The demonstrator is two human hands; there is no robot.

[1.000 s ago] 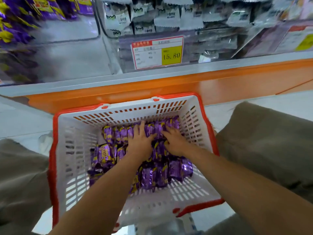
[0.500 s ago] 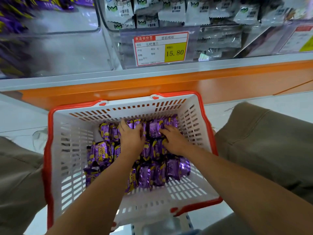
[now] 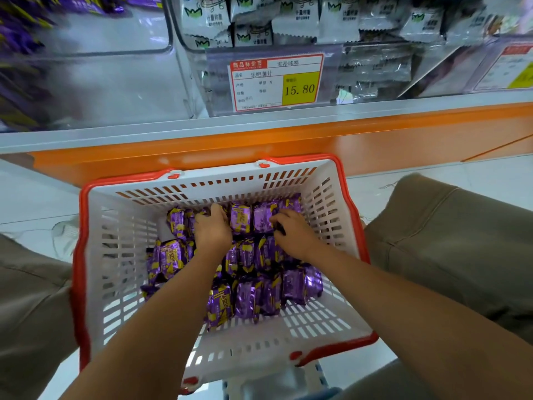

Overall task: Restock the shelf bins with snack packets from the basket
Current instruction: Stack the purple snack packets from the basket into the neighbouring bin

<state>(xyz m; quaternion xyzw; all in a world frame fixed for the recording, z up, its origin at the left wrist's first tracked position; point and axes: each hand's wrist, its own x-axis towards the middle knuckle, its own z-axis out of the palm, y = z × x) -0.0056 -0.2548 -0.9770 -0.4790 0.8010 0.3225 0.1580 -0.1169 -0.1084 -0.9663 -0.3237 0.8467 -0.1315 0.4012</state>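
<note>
- Left hand (image 3: 212, 229) reached down into the basket (image 3: 124, 255) with its fingers curled over the tops of the purple snack packets (image 3: 248, 298) in the far row, gripping them.
- Right hand (image 3: 294, 235) lay just beside it, to the right, fingers bent with the tips on the same far row; whether it had a packet pinched could not be told.
- The packets stood in rough rows across the basket floor, from the far wall toward the near side, with bare slotted floor showing along the near edge and at the left wall.
- The basket's red rim sat between the person's two trouser legs, the left one (image 3: 28, 298) touching its left edge and the right one (image 3: 447, 241) close to its right edge.
- Its far rim lay just below the orange shelf base (image 3: 259, 142).
- Above that base stood clear shelf bins: the left bin (image 3: 101, 82) held purple packets only at its far left, with open room across the rest.
- The neighbouring bin (image 3: 360, 62) was filled with white packets (image 3: 253, 21) and carried a price tag (image 3: 277, 82) on its front.
- Both forearms crossed the basket's near rim.
</note>
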